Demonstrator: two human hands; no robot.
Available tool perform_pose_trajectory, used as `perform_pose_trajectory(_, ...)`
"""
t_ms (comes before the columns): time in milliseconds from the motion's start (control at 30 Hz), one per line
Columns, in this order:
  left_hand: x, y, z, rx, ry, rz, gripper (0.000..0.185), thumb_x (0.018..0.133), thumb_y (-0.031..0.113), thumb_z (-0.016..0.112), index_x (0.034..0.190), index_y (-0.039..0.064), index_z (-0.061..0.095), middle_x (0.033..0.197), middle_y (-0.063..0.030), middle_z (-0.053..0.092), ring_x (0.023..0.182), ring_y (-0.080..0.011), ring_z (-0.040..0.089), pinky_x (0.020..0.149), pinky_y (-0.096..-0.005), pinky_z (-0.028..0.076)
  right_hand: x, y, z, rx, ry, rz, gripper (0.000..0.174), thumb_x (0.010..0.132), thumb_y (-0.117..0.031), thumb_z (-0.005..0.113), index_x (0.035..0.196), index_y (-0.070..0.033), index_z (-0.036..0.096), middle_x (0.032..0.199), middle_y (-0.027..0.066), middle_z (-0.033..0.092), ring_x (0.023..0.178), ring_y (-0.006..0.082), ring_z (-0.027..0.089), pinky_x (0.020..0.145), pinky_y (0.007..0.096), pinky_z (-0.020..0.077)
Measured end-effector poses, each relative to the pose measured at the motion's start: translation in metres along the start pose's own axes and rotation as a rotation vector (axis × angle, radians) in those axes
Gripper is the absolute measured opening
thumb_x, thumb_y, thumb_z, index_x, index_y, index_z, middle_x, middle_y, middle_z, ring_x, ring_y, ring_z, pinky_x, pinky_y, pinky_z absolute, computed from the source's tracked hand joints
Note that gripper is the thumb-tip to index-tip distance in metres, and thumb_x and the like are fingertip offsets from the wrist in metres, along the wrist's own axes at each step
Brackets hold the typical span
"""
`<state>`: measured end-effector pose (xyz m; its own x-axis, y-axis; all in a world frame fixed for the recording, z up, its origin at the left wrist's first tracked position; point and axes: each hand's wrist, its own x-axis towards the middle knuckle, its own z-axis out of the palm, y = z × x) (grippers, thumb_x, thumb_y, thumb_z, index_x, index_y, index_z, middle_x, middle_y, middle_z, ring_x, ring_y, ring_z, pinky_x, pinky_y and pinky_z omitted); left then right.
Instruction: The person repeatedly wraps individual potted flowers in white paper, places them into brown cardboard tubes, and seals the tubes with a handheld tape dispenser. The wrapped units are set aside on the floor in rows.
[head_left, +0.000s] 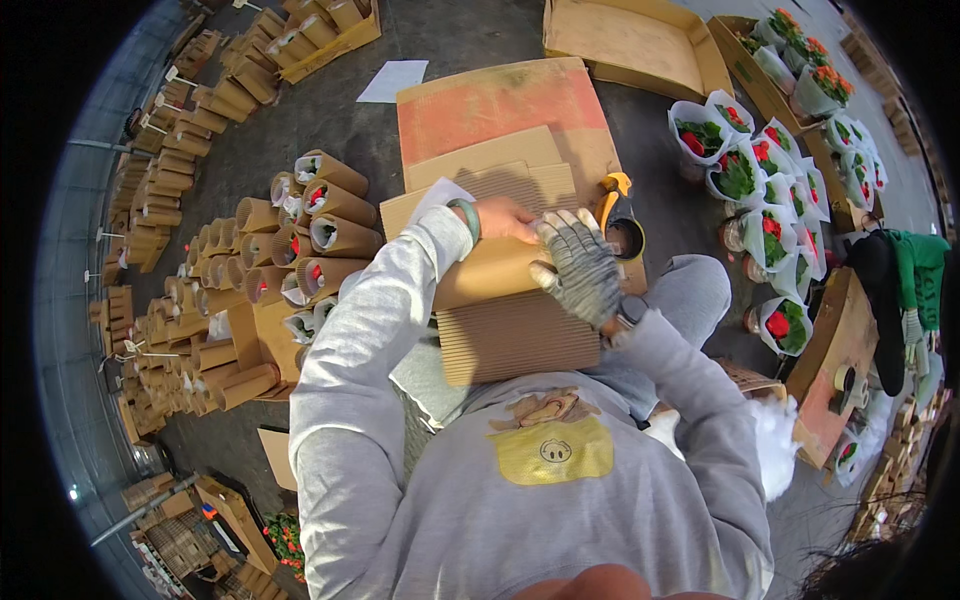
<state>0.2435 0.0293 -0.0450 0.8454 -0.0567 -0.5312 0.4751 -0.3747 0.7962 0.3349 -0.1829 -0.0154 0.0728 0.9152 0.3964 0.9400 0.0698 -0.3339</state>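
Observation:
A corrugated cardboard sleeve, rolled into a tube, lies across a stack of flat corrugated sheets before me. My left hand, bare with a green bangle at the wrist, holds the tube's far side near the seam. My right hand, in a grey striped glove, wraps over its right end, thumb on the near side. The fingertips of both hands nearly meet. White wrapping paper sticks out beyond the left forearm; whether it belongs to the tube's contents is hidden. An orange tape dispenser with a tape roll rests just right of the glove.
Several cardboard-sleeved plants stand at left. On the right are red-flowered plants in white wrap. An open cardboard tray sits ahead, near a paper sheet on the floor. A person in green is at far right.

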Motion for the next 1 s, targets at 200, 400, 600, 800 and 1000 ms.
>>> perform_pose_trajectory(200,-0.08,-0.003,0.03,1.001,0.36,0.172,0.051,0.091,0.036,0.051,0.135,0.009,0.046,0.132,-0.0162,0.05,0.113,-0.0328,0.054,0.096,-0.0362,0.042,-0.011,0.002,0.025,0.006,0.096,0.011,0.047,0.074,-0.037,0.064,0.106,-0.003,0.057,0.115,0.0144,0.056,0.115,0.0311,0.051,0.106,0.0523,0.0269)
perform_pose_trajectory(400,-0.133,-0.008,0.078,0.654,0.344,0.081,0.046,0.092,0.03,0.052,0.132,0.008,0.048,0.121,-0.018,0.055,0.105,-0.0328,0.058,0.089,-0.0369,0.047,-0.04,-0.029,0.018,-0.034,0.192,-0.04,0.051,0.08,-0.043,0.061,0.114,-0.007,0.051,0.117,0.0158,0.054,0.116,0.0327,0.049,0.103,0.06,0.0262)
perform_pose_trajectory(600,-0.088,-0.059,-0.004,-0.158,0.342,0.258,0.038,0.086,0.009,0.058,0.124,0.011,0.056,0.095,-0.0135,0.063,0.086,-0.029,0.061,0.08,-0.0368,0.049,0.049,0.015,0.028,-0.026,-0.067,0.035,0.037,0.079,-0.031,0.06,0.106,-0.006,0.056,0.102,0.013,0.059,0.101,0.0302,0.056,0.099,0.0516,0.0347)
perform_pose_trajectory(800,-0.087,-0.057,-0.013,0.236,0.453,0.49,0.018,0.079,0.002,0.063,0.095,0.007,0.069,0.089,-0.0104,0.066,0.083,-0.0282,0.063,0.074,-0.0352,0.05,0.046,0.02,0.035,0.0,0.085,-0.015,0.026,0.079,-0.026,0.057,0.096,-0.006,0.06,0.093,0.0126,0.062,0.093,0.0303,0.059,0.099,0.0468,0.0376)
perform_pose_trajectory(1000,-0.128,-0.051,0.018,-0.046,0.325,0.141,0.032,0.092,0.027,0.052,0.109,0.002,0.061,0.099,-0.0151,0.065,0.09,-0.0305,0.062,0.08,-0.0345,0.048,0.04,0.005,0.027,-0.045,0.2,-0.07,0.024,0.081,-0.024,0.055,0.096,-0.006,0.06,0.098,0.0115,0.063,0.098,0.0298,0.059,0.097,0.047,0.0401)
